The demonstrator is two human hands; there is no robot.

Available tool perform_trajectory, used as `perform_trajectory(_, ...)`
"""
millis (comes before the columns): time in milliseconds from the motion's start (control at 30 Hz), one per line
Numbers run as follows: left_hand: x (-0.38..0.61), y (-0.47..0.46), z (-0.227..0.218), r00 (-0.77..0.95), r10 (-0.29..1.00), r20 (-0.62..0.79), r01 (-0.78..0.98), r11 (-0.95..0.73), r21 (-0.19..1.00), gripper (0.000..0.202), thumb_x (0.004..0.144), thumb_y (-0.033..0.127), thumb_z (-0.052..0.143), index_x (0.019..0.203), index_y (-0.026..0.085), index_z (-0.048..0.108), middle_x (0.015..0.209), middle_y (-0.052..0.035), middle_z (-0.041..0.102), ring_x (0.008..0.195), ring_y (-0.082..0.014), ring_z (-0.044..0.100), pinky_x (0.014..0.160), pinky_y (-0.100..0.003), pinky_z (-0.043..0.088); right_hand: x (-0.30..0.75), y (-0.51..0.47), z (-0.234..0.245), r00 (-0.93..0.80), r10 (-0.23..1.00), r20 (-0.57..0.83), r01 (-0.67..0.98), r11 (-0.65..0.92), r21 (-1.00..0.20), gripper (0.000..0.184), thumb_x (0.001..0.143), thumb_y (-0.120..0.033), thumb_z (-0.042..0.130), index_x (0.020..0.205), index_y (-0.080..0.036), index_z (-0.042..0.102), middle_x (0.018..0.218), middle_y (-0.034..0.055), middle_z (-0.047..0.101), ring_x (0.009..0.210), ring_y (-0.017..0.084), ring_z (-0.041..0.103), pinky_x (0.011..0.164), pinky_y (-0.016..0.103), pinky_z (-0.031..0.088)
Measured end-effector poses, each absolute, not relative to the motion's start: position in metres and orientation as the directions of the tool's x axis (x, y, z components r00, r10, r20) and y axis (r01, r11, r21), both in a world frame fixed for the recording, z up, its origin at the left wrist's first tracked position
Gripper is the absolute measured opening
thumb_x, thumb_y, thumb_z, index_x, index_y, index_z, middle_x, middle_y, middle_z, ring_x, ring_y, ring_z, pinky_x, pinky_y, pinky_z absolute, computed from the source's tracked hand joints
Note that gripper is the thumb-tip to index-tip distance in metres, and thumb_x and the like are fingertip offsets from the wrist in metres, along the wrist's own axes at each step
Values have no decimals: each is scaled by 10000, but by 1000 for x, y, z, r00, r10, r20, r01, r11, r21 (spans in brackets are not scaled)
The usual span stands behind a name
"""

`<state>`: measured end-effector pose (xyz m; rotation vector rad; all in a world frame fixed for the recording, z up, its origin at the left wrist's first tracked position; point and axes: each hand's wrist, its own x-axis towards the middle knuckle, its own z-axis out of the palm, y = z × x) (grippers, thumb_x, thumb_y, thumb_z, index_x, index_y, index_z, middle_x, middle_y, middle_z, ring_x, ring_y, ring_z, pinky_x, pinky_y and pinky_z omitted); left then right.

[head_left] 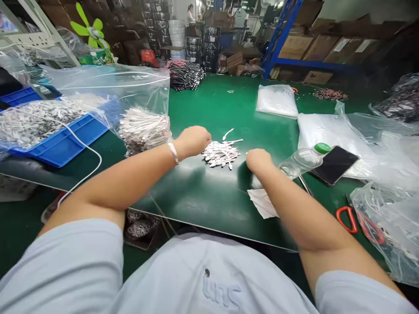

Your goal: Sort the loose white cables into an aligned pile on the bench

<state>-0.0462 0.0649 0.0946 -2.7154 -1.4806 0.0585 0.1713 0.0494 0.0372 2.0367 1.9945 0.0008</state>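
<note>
A small pile of short white strips (221, 153) lies on the green table (209, 109) between my hands. My left hand (193, 140) rests at the pile's left edge, fingers curled under and touching the strips; what it holds is hidden. My right hand (258, 159) sits just right of the pile, knuckles up and fingers closed, its contents out of sight. A pale bracelet circles my left wrist. A few loose strips (229, 133) lie just beyond the pile.
A clear bag of more white strips (144, 128) and a blue tray (62, 141) stand at the left. A plastic bottle (303, 160), a phone (334, 164), red-handled scissors (348, 219), white paper (262, 203) and several plastic bags sit at the right. Bundled dark cables (183, 74) lie at the far side.
</note>
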Motion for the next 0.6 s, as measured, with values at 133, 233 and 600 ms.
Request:
perform_trajectory(133, 6, 132, 58, 500, 860, -99, 860, -507, -60, 421, 927, 380, 422, 1057, 115, 722, 1064, -148, 709, 1036, -253, 630, 849, -286, 458, 168, 23, 26, -19, 976, -216, 980, 60, 187, 354, 859, 11, 424, 1043, -24, 724, 1037, 272, 688, 999, 313, 683, 759, 349, 540)
perform_trajectory(233, 40, 165, 49, 510, 845, -158, 850, -524, -58, 447, 876, 425, 512, 1152, 121, 686, 1113, -140, 701, 1058, -257, 629, 855, -274, 464, 170, 1, 25, -110, 967, -229, 977, 147, 152, 352, 857, 5, 410, 1007, -25, 728, 1020, 267, 684, 964, 307, 681, 728, 334, 540)
perform_trajectory(600, 72, 197, 32, 465, 856, -227, 885, -455, 98, 541, 657, 193, 670, 1187, 89, 656, 1060, -182, 702, 984, -300, 651, 818, -331, 500, 161, -22, 9, -562, 812, -160, 823, 568, -8, 323, 930, -80, 374, 1054, -134, 668, 1052, 163, 653, 1011, 261, 592, 767, 341, 482)
